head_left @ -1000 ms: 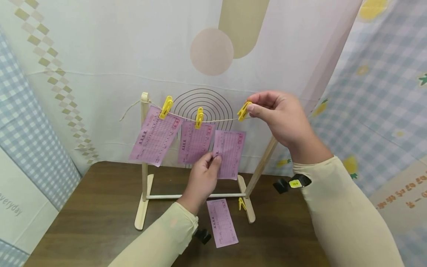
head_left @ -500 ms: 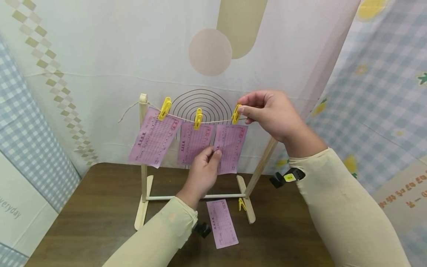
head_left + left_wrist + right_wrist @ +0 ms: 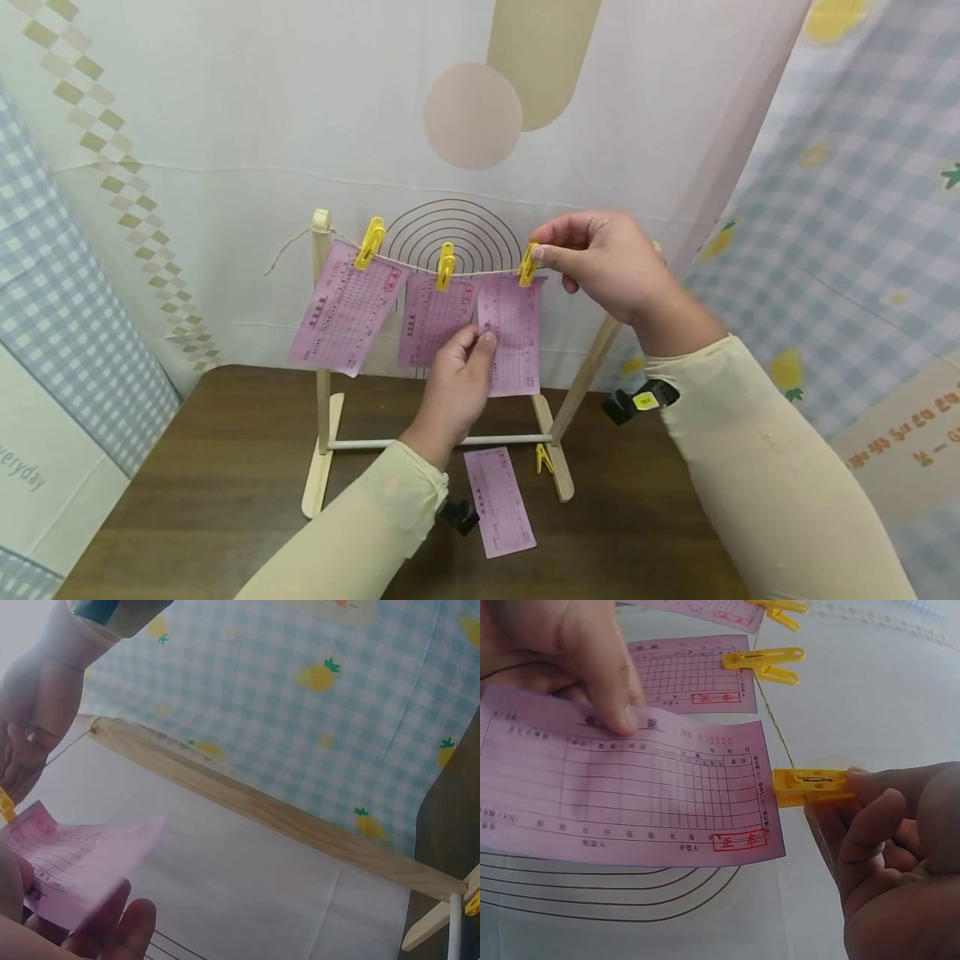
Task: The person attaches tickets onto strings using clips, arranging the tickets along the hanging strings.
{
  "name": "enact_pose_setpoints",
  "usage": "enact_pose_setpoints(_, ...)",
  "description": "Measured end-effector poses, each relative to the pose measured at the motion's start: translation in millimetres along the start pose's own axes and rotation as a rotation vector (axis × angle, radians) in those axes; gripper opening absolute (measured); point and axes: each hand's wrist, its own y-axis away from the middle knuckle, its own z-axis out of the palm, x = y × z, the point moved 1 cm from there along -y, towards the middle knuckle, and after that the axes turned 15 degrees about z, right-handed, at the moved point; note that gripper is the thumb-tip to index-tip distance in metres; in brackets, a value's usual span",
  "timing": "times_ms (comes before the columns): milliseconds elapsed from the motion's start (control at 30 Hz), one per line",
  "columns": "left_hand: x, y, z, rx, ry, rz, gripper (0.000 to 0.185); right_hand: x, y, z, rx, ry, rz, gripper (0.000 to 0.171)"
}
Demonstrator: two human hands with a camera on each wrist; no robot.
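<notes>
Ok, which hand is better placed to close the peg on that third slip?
Right. The right hand already pinches the yellow peg at the slip's top edge on the string; the left hand only steadies the slip lower down.

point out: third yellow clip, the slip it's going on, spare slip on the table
third yellow clip [image 3: 810, 786], right wrist view, on its body.
held pink slip [image 3: 512, 333], head view, its middle.
spare pink slip [image 3: 498, 502], head view, its middle.

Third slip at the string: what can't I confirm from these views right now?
- Clip's bite: in the right wrist view the yellow clip meets the third slip edge-on, so whether it has closed on the paper is unclear.
- Slip print: too small in the head view.
- Left wrist view: blurred; the left hand is cut off by the frame's edge.
</notes>
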Motion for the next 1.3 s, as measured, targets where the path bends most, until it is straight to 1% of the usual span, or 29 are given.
enact_pose_setpoints(233, 2.4, 4.0, -1.1, -0.028, -0.07, 0.001, 0.028, -5, 1, -4, 0.019, -0.025, -0.023, 0.02)
enact_pose_setpoints(300, 3.9, 4.5, -1.4, -0.034, -0.078, 0.011, 0.029, -5, 1, -3, 0.019, -0.011, -0.022, 0.019)
enact_pose_setpoints(467, 6.9, 2.6, -1.8, -0.027, -0.09, 0.042, 0.029, -4, 2, 1, 0.023, 0.017, -0.022, 0.017)
enact_pose_setpoints(567, 6.7, 1.6, -2.5, -0.013, -0.096, 0.053, 0.027, -3, 2, 4, 0.011, 0.014, -0.017, 0.018)
enact_pose_setpoints(700, 5.2, 2.1, -3.4, -0.005, -0.091, 0.05, 0.025, -2, 3, 6, -0.007, 0.009, -0.005, 0.019)
enact_pose_setpoints(933, 2.4, 3.0, -3.3, -0.012, -0.093, 0.038, 0.026, 0, 3, 8, -0.035, 0.044, 0.03, 0.022)
enact_pose_setpoints(1033, 2.3, 2.9, -4.0, -0.011, -0.092, 0.04, 0.026, 0, 2, 8, -0.069, 0.016, 0.039, 0.025)
enact_pose_setpoints(1167, 1.9, 2.8, -4.9, -0.015, -0.084, 0.047, 0.027, 1, 1, 8, -0.125, -0.061, 0.045, 0.03)
enact_pose_setpoints(1300, 1.8, 3.0, -5.7, -0.021, -0.085, 0.049, 0.027, 2, 3, 9, -0.153, -0.106, 0.044, 0.034)
